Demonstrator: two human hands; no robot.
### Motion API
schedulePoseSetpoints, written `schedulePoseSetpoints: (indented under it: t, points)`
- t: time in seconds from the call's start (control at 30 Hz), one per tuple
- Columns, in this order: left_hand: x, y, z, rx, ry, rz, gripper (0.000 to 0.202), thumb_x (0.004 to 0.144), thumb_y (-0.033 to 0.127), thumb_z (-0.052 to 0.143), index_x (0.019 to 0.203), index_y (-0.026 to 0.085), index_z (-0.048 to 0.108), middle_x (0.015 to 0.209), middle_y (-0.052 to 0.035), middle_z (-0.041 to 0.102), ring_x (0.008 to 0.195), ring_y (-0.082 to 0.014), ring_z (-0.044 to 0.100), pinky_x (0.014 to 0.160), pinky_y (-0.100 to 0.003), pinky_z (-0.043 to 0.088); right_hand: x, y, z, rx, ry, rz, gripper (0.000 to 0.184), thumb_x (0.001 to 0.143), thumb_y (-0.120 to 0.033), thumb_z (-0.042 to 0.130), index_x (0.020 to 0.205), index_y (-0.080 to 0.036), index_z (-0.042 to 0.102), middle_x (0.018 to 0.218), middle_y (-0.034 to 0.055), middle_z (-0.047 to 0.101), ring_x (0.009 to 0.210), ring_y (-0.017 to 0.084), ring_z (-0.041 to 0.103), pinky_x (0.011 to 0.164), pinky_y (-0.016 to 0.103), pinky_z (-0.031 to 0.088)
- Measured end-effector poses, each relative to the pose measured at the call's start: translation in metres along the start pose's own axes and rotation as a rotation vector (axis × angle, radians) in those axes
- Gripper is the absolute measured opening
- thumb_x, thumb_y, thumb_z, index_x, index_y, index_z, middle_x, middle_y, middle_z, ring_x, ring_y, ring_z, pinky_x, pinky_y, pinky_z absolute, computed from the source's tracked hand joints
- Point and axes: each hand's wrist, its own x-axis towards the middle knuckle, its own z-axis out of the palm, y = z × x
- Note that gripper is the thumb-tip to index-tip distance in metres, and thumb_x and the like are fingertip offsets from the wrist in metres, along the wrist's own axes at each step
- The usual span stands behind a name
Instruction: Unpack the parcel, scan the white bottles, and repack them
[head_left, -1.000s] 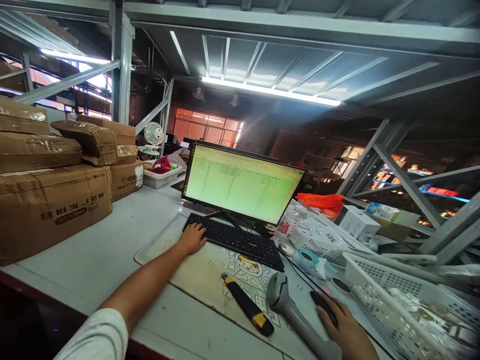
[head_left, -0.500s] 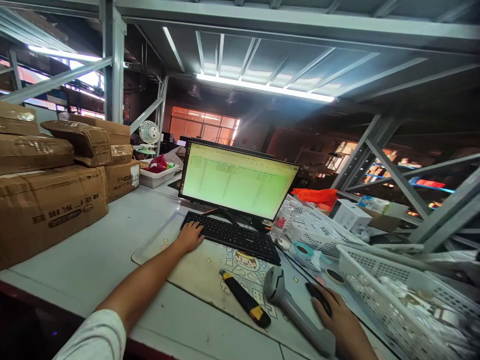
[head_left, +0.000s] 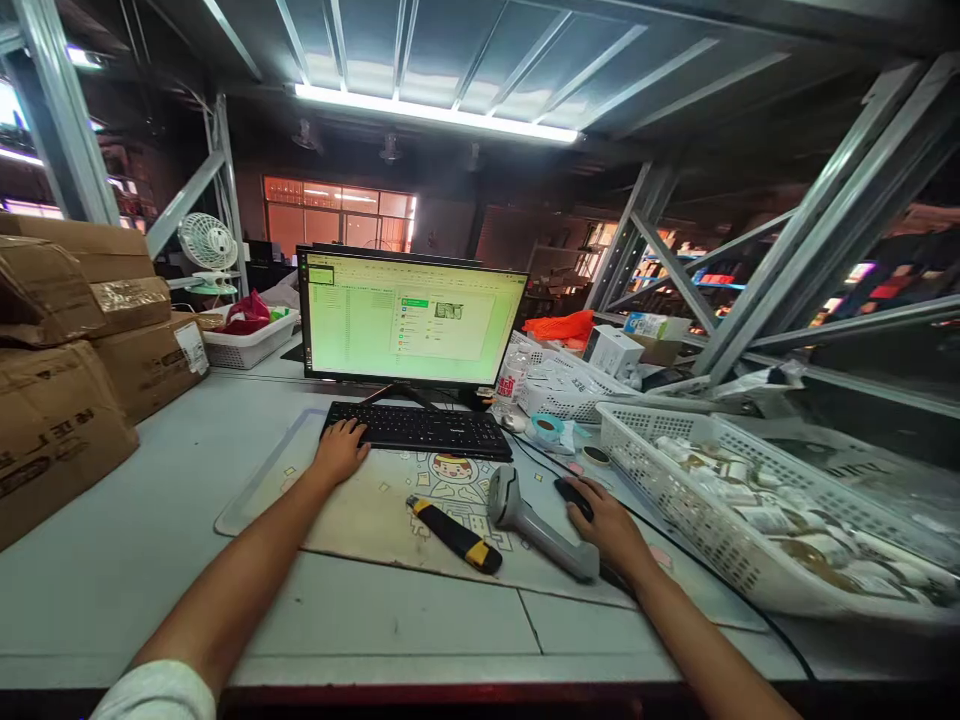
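Right hand (head_left: 611,525) cupped over black mouse (head_left: 574,497), near right on counter (head_left: 112,570); light, hard, slick shell, best held by sides. Left hand (head_left: 339,452) flat, fingers spread on keyboard (head_left: 420,430) left end.

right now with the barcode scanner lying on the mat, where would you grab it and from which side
Probably by the long grey handle of the barcode scanner, coming from the right, where the right hand rests on the mouse beside it. The scanner lies flat with its head toward the keyboard and the handle end nearest that hand. The utility knife crowds its left side.
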Motion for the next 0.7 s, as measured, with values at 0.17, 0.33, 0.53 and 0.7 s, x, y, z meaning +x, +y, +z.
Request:
schedulePoseSetpoints:
  t: [0.17,0.33,0.53,0.7]
  points:
    - [0.001,0.0,0.0,0.011,-0.006,-0.007,0.055,0.108,0.042,0.047,0.156,0.017,0.056,0.163,-0.01,0.046,0.15,-0.0342,0.042,0.124,-0.05,0.036,-0.001,-0.004,-0.001,-0.042,0.003,0.069,0.064,0.097,-0.048,0.037,0.146,-0.017,0.065,0.149,0.0132,0.055,0.129,0.034,0.06,0.111,0.051,0.051]
    - [-0.001,0.002,-0.004,0.023,-0.011,-0.005,0.055,0.109,0.043,0.045,0.157,0.018,0.055,0.163,-0.0087,0.046,0.15,-0.0333,0.042,0.124,-0.049,0.036,-0.003,-0.011,-0.007,-0.05,0.013,0.069,0.062,0.098,-0.044,0.038,0.145,-0.015,0.065,0.148,0.0141,0.055,0.128,0.034,0.06,0.115,0.049,0.048]
    - [-0.001,0.001,-0.003,0.024,0.001,0.0,0.055,0.108,0.041,0.046,0.156,0.015,0.056,0.163,-0.0113,0.047,0.15,-0.0349,0.042,0.124,-0.05,0.036,-0.004,-0.017,-0.011,-0.038,-0.01,0.074,0.058,0.097,-0.039,0.042,0.145,-0.016,0.066,0.148,0.0143,0.055,0.129,0.032,0.06,0.116,0.048,0.047]
    - [0.001,-0.002,0.002,0.01,0.019,0.01,0.055,0.107,0.042,0.047,0.154,0.016,0.058,0.161,-0.0118,0.048,0.149,-0.0349,0.043,0.123,-0.051,0.037,-0.004,-0.017,-0.012,-0.049,-0.013,0.068,0.053,0.099,-0.035,0.045,0.145,-0.018,0.066,0.146,0.014,0.056,0.13,0.031,0.06,0.116,0.046,0.047]
